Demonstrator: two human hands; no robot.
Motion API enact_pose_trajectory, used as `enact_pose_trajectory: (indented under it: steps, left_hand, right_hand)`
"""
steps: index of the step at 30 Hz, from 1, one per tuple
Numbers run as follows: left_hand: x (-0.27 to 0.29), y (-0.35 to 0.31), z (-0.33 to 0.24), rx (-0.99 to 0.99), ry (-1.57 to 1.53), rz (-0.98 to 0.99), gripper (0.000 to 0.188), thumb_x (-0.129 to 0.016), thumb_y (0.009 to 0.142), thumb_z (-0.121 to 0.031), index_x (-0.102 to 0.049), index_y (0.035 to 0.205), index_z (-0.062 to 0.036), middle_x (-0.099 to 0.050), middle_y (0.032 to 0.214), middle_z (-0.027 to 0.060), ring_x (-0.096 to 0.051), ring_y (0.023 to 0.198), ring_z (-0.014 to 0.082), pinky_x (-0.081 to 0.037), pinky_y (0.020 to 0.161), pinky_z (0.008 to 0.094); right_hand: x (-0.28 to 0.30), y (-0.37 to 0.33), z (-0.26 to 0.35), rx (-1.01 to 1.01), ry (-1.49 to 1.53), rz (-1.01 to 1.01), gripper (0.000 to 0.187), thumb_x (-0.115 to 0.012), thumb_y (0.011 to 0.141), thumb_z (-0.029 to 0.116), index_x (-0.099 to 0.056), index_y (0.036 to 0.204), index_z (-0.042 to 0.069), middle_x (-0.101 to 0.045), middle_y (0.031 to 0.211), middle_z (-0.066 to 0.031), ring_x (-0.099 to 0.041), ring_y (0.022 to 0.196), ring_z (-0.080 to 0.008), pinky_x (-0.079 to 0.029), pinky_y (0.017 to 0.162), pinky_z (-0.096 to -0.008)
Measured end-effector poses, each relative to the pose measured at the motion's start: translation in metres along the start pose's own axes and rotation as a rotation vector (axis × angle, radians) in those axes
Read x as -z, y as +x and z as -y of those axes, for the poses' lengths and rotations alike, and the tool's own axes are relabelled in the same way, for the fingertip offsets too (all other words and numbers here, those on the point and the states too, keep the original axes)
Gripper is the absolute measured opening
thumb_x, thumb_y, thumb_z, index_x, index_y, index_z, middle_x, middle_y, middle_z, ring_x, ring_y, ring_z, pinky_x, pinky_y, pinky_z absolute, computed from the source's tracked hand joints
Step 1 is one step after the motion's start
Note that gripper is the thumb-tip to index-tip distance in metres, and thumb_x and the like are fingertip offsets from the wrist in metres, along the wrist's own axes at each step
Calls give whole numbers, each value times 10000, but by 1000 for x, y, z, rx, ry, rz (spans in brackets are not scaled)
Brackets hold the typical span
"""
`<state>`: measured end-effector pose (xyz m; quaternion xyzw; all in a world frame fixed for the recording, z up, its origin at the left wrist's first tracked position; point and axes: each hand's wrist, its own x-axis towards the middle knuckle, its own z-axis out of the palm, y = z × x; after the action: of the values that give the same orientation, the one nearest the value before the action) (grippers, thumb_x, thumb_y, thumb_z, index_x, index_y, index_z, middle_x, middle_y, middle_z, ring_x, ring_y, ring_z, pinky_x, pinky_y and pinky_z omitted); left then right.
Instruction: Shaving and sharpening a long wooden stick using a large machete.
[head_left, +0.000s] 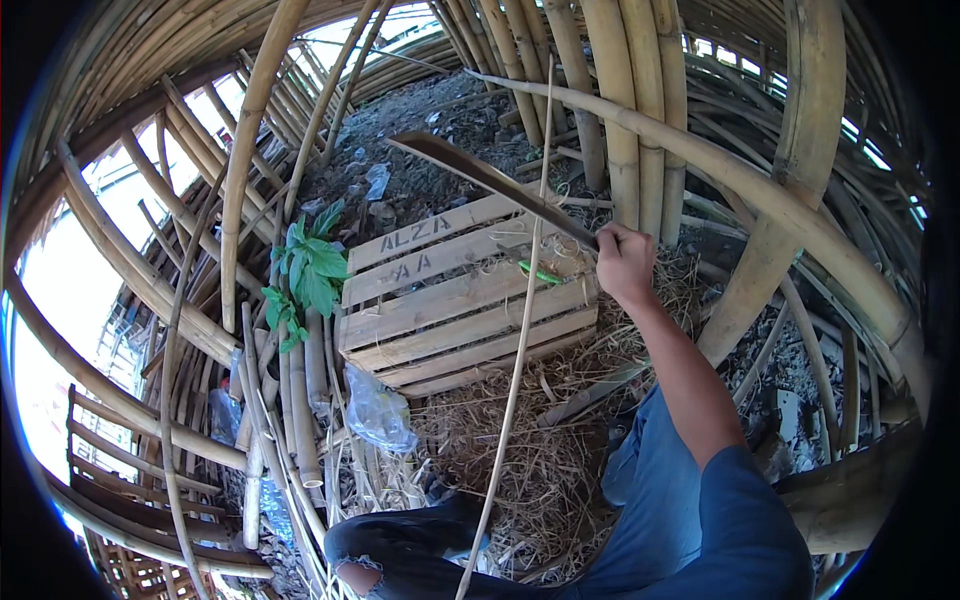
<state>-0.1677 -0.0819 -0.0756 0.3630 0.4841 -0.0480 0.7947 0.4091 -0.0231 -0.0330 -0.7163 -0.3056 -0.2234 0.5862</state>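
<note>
My right hand is closed around the handle of a machete, raised above a slatted wooden crate. Its long, broad blade points up and to the left, away from me. A long thin bamboo strip runs from the lower edge up past the crate and meets or crosses the blade; I cannot tell whether they touch. On the crate top lies a small bright green piece among loose shavings. My left hand is out of the picture.
Bamboo shavings cover the ground before the crate. A leafy green plant and a clear plastic bag are at its left. Bamboo poles stand behind, and a thick slanting pole passes close to my right arm.
</note>
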Motion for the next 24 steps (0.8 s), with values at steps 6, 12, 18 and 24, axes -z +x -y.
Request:
enact_pose_trajectory:
  steps: [6, 12, 18, 24]
  left_hand:
    - [2, -8, 16, -16, -239, -138, 274, -607, 914, -275, -582, 780, -37, -445, 559, -24, -377, 461, 53, -266, 404, 221]
    - [-3, -32, -4, -111, 182, -59, 201, -590, 913, -212, -594, 801, -46, -484, 601, -22, -417, 501, 65, -277, 427, 226]
    - [5, -34, 9, -90, -17, -109, 164, -589, 909, -203, -590, 884, -40, -526, 693, 4, -455, 571, 70, -324, 476, 223]
    - [17, -40, 19, -119, 0, -130, 145, -586, 909, -185, -585, 908, -40, -534, 717, 8, -460, 584, 72, -341, 493, 225]
  right_hand:
    - [-5, -36, 17, 202, 117, 50, 192, -537, 801, 149, -638, 657, 72, -561, 519, -126, -570, 435, -261, -441, 448, -360]
    - [-8, 0, -19, -25, -86, -20, 200, -539, 796, 173, -657, 678, 64, -560, 520, -156, -587, 478, -317, -466, 488, -385]
    - [-2, -14, 1, 125, -74, 58, 239, -531, 802, 229, -662, 705, 54, -584, 570, -182, -605, 555, -371, -488, 557, -431]
    - [5, 14, -27, -288, -248, -47, 282, -501, 819, 275, -684, 755, 71, -631, 674, -191, -630, 692, -396, -493, 671, -462]
